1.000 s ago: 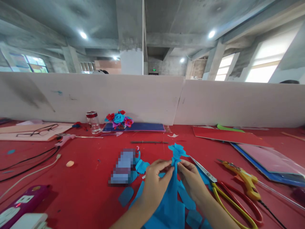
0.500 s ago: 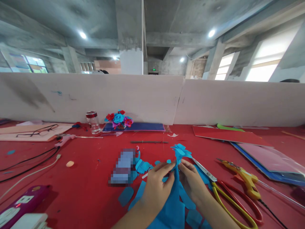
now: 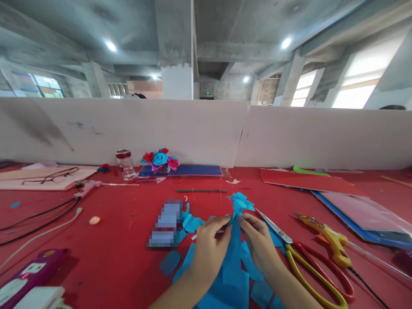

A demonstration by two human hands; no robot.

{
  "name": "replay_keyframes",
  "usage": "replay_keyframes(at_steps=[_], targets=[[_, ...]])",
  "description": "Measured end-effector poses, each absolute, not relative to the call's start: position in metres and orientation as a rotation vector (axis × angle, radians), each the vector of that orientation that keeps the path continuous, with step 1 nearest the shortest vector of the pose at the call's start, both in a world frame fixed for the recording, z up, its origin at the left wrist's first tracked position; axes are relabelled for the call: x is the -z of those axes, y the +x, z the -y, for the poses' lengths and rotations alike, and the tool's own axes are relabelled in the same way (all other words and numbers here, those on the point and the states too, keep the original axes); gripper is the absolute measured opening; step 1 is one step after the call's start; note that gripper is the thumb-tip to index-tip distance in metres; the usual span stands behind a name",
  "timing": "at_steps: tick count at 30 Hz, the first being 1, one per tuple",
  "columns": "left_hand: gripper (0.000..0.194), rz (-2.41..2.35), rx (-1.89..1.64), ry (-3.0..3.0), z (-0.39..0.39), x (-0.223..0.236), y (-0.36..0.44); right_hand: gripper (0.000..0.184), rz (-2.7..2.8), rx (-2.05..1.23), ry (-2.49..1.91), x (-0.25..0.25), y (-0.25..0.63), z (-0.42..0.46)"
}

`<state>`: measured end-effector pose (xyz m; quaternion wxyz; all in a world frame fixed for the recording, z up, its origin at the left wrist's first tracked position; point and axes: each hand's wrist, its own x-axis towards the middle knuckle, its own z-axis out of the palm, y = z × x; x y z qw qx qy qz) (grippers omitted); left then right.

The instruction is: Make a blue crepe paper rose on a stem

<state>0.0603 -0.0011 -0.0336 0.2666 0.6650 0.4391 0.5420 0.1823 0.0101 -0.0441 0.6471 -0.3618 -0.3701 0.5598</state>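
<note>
My left hand (image 3: 209,246) and my right hand (image 3: 259,242) are both pinched on a blue paper flower (image 3: 240,202) just under its ruffled head. Its long blue paper strip (image 3: 232,268) hangs down between my wrists towards me. Loose blue paper scraps (image 3: 191,223) lie on the red table (image 3: 122,231) around my hands. Scissors with red and yellow handles (image 3: 302,262) lie just right of my right hand, blades pointing at the flower.
A yellow glue gun (image 3: 328,238) and coloured sheets (image 3: 357,210) lie at the right. A small flower bouquet (image 3: 160,161) and a glass jar (image 3: 125,164) stand by the white partition. Cables (image 3: 41,219), glasses (image 3: 53,176) and a power strip (image 3: 22,279) are at the left.
The flower head has turned and wobbled slightly between my fingers. Both hands stay pinched in nearly the same place.
</note>
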Motion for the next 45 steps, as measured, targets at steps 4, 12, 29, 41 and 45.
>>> replay_keyframes(at_steps=[4, 12, 29, 41, 45], targets=[[0.019, -1.156, -1.505, 1.844, 0.0, 0.036, 0.061, 0.016, 0.849, -1.315, -0.821, 0.041, 0.182, -0.009], [0.025, -1.069, -1.366, 1.555, 0.0, 0.037, 0.063, 0.017, 0.865, -1.384, -0.817, 0.038, 0.182, -0.009], [0.026, -1.081, -1.296, 1.664, -0.001, 0.039, 0.062, 0.021, 0.969, -1.445, -0.955, 0.038, 0.188, -0.011], [0.018, -1.125, -1.257, 1.551, -0.005, 0.037, 0.057, 0.02, 0.884, -1.489, -0.905, 0.038, 0.187, -0.011], [0.017, -1.002, -1.227, 1.456, -0.006, 0.04, 0.058, 0.023, 0.796, -1.524, -0.918, 0.04, 0.187, -0.013]])
